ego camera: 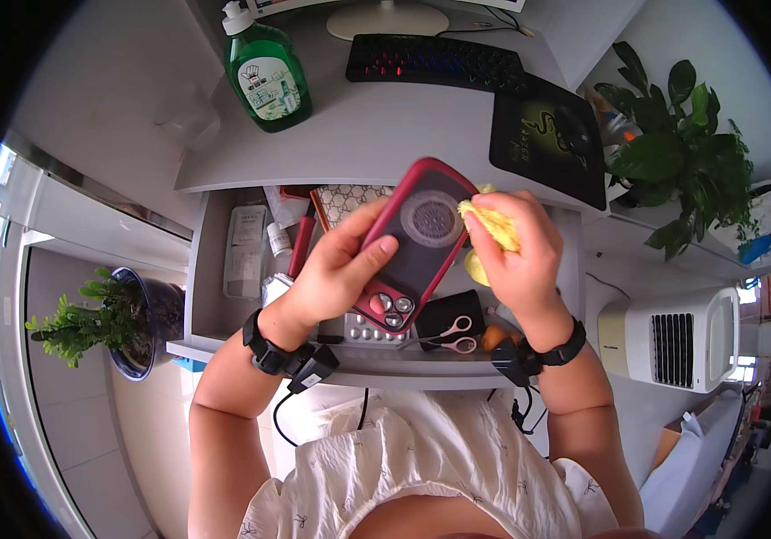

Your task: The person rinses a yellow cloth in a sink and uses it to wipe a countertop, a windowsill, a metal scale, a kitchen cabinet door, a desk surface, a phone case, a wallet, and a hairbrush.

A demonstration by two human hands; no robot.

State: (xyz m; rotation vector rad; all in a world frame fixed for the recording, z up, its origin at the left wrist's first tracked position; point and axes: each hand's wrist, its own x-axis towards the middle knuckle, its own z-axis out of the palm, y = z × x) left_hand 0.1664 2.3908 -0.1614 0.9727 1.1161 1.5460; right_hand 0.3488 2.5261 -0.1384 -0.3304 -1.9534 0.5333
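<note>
My left hand (338, 266) grips a smartphone (402, 263) in a case with a dark red frame and a dark back. Its back faces up, tilted, with a round textured disc (434, 219) near one end and the camera lenses at the end closest to me. In my right hand (523, 252) is a bunched yellow cloth (496, 226), pinched between thumb and fingers at the phone's right edge. Both hands are above an open drawer (200, 316). Below the phone lie scissors (459, 337) with pale handles, a black pouch (442, 310) and a pill blister pack (368, 330).
The drawer also holds a clear plastic box (245, 252), a small white bottle (279, 240) and a patterned item (351, 202). On the desk stand a green liquid bottle (267, 81), a keyboard (432, 60) and a mouse pad (540, 158). Potted plants (146, 323) flank me.
</note>
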